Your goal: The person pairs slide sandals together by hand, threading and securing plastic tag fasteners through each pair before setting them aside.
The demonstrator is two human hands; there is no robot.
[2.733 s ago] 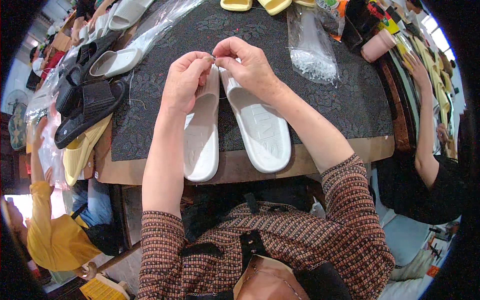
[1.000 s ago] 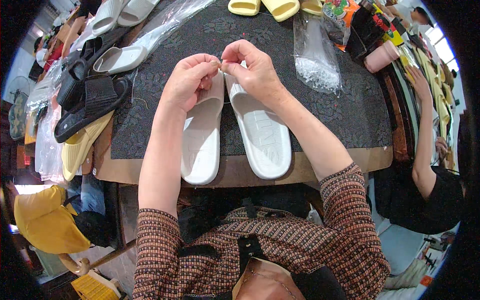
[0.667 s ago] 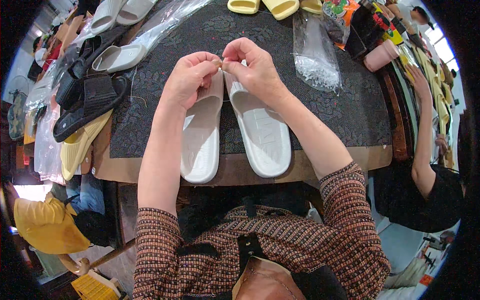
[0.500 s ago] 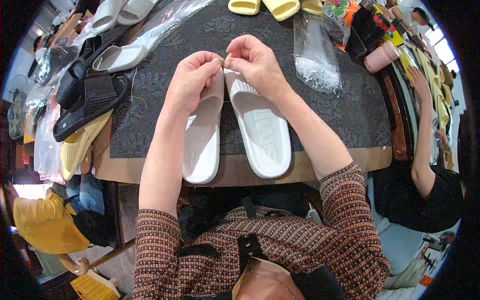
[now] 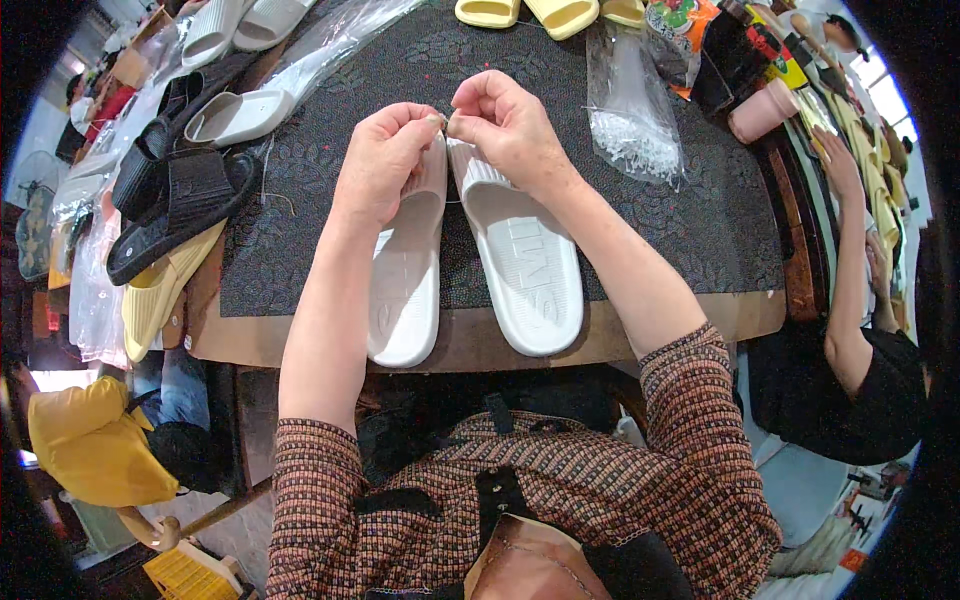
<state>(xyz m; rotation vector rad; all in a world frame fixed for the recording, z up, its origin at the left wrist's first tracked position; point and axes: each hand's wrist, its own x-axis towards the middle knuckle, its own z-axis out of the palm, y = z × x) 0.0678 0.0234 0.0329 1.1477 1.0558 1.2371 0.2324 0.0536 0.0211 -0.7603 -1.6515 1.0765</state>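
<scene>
A pair of light grey slide slippers lies side by side at the table's near edge, the left slipper [image 5: 405, 285] and the right slipper [image 5: 532, 280], with their open toes pointing away from me. Over the left slipper's strap, my left hand [image 5: 382, 165] is closed in a pinch. My right hand [image 5: 515, 140] pinches too, thumb to forefinger, above the right slipper's strap. The fingertips of both hands almost meet between the toes. Whatever they hold is too small to make out. A thin pale line shows between the two straps.
A clear bag of thin white plastic pieces [image 5: 638, 145] lies to the right, near a pink cup [image 5: 764, 111]. Yellow slippers [image 5: 562, 14] sit at the far edge. Black slippers [image 5: 195, 190] and a grey slipper [image 5: 240, 116] are piled left. A co-worker's arm [image 5: 846, 240] reaches in at right.
My hands and the slippers stay almost in place, with only a slight shift of the fingertips. In the background at left, a person in yellow has moved a little.
</scene>
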